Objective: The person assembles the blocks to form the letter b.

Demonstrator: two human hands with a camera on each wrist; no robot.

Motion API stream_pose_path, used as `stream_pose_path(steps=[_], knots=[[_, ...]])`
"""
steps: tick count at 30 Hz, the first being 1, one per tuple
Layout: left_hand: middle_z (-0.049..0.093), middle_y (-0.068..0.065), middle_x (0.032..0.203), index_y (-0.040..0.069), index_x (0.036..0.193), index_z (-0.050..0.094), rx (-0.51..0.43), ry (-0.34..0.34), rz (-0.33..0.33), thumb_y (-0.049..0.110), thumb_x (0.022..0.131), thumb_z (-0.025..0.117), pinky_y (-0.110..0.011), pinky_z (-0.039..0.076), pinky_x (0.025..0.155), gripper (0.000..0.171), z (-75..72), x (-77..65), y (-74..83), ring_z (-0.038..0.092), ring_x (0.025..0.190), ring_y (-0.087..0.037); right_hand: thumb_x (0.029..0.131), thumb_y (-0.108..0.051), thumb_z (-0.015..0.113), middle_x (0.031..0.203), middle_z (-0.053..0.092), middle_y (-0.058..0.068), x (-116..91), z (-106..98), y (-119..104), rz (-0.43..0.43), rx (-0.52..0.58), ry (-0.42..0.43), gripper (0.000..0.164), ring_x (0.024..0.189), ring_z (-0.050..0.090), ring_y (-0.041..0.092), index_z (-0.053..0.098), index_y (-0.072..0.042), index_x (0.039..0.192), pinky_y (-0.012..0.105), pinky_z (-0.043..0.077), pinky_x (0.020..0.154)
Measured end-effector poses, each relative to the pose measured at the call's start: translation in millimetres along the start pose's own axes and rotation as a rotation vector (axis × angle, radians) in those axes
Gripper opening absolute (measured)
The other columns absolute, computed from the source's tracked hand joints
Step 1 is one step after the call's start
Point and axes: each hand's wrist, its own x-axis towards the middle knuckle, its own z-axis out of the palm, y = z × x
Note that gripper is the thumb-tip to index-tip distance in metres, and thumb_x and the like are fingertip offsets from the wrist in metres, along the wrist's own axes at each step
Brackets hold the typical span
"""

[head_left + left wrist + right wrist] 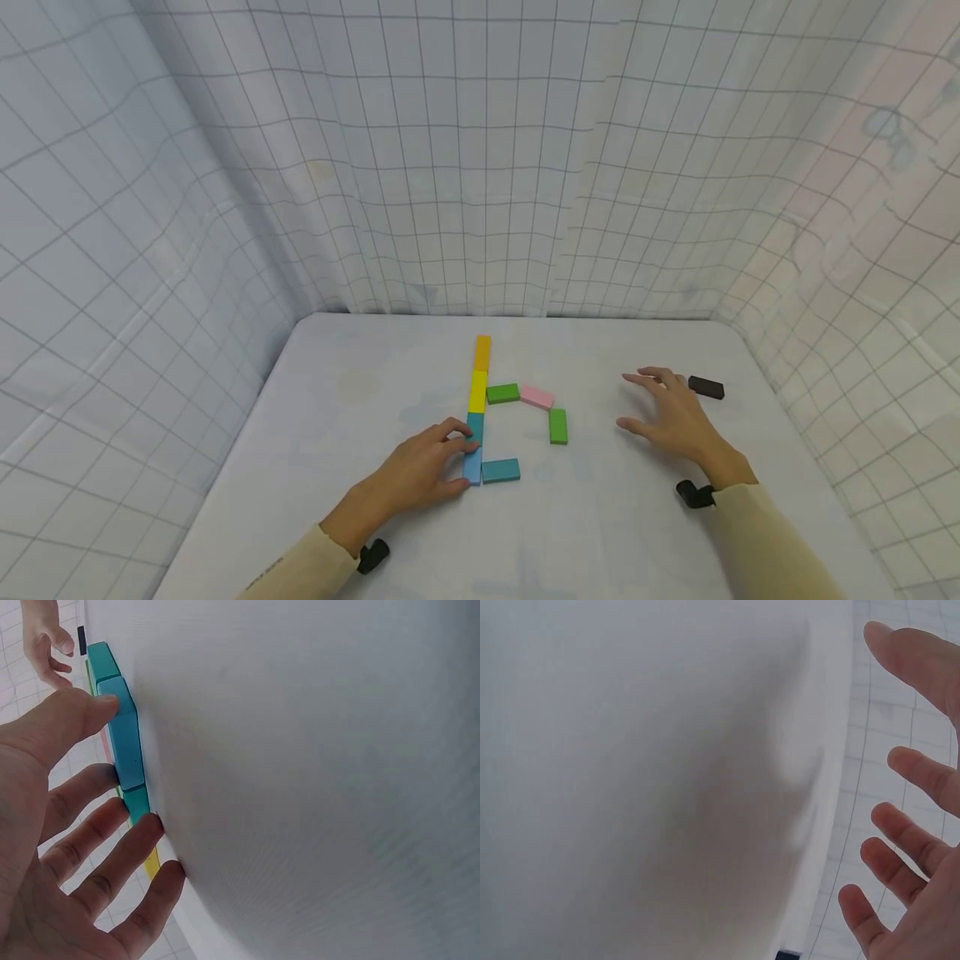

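Note:
My left hand [422, 468] rests over the lower end of a straight column of flat blocks, fingers spread. Its thumb and index fingertips touch or hover just at the light blue block [126, 742]; exact contact is unclear. The other fingertips lie along the teal block [476, 425] above it. Further up the column are a yellow block [477, 392] and an orange block [482, 352]. Another teal block [501, 471] lies beside the light blue one. Over on the right, my right hand [671, 419] hovers above the table with fingers spread, holding nothing.
A green block [502, 393], a pink block [537, 397] and a second green block [558, 426] curve out from the column's right side. Behind my right hand lies a black block [707, 387]. Grid-patterned curtains [480, 167] enclose the white table [360, 367].

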Motion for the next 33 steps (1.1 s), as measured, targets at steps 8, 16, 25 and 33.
stream_pose_path(steps=[8,16,25,33], knots=[[0.066,-0.001,0.153,0.016,0.145,0.082,0.014,0.002,0.006,0.036,0.099,0.096,-0.043,0.068,0.111,0.052,2.1,-0.8,-2.1,0.075,0.131,-0.021,0.098,-0.047,0.094,0.173,0.047,0.029,-7.4,-8.1,32.6,0.072,0.034,0.014,0.084,0.157,0.038,0.067,0.059,-0.015,0.168,0.090,0.034,0.118],[0.066,-0.001,0.153,0.016,0.145,0.082,0.016,0.021,0.016,0.036,0.100,0.095,-0.042,0.068,0.110,0.051,3.9,-0.7,-3.1,0.075,0.130,-0.020,0.099,-0.053,0.093,0.176,0.042,0.034,-11.1,-19.1,58.7,0.181,0.056,0.022,0.091,0.159,0.030,0.072,0.056,-0.012,0.171,0.090,0.033,0.112],[0.067,-0.003,0.151,0.014,0.145,0.082,0.017,0.035,0.034,0.032,0.099,0.096,-0.042,0.068,0.108,0.050,-0.3,-1.8,-0.6,0.076,0.127,-0.022,0.098,-0.058,0.091,0.176,0.036,0.042,-14.2,-29.0,82.3,0.260,0.048,0.021,0.099,0.157,0.028,0.077,0.050,-0.007,0.173,0.091,0.034,0.109],[0.066,0.000,0.153,0.016,0.146,0.082,-0.003,-0.004,-0.011,0.035,0.100,0.095,-0.044,0.067,0.112,0.052,0.6,-1.9,0.0,0.075,0.132,-0.021,0.098,-0.058,0.091,0.173,0.029,0.051,-15.2,-36.2,92.6,0.301,0.082,-0.045,0.109,0.153,0.025,0.078,0.042,0.000,0.177,0.088,0.039,0.114]])
